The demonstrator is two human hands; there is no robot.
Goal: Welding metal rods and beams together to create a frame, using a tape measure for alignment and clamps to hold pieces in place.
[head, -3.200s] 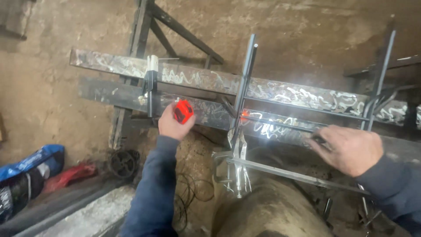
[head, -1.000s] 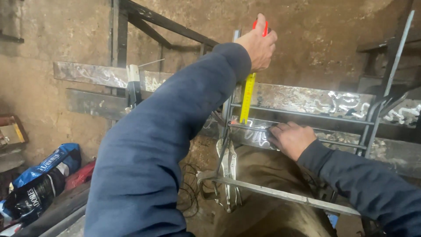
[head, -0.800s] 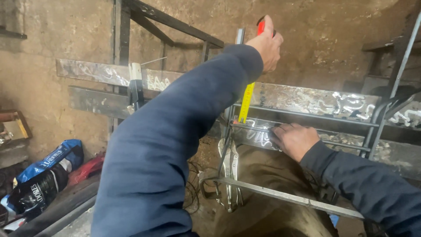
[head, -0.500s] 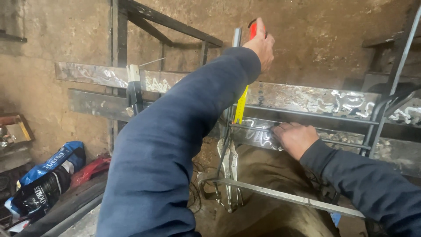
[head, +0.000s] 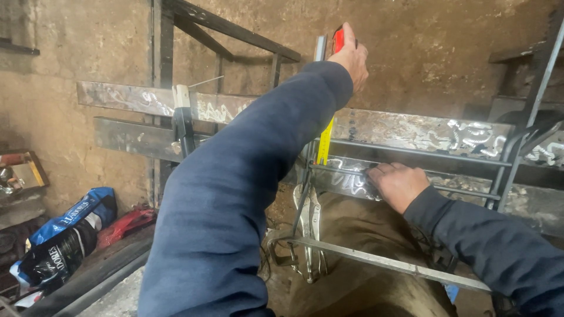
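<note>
My left hand (head: 352, 56) is raised high and grips a red tape measure case (head: 338, 40) against the top of an upright steel bar (head: 319, 50). Its yellow blade (head: 325, 142) runs straight down along that bar. My right hand (head: 396, 185) rests lower down on a thin horizontal steel rod (head: 411, 154) of the metal frame, fingers pressing near the blade's lower end. Locking pliers (head: 309, 232) hang clamped on the frame below. My left sleeve hides much of the frame's middle.
Two flat steel beams (head: 135, 100) run across the earthen wall, with a clamp (head: 182, 120) on them. A blue and black bag (head: 64, 232) and a red item (head: 126, 223) lie at lower left. A slanted steel bar (head: 388, 264) crosses in front of brown cloth.
My left hand rose from waist height by the beam to the top of the upright bar, drawing the yellow blade out downward. My right hand moved left onto the rod by the blade.
</note>
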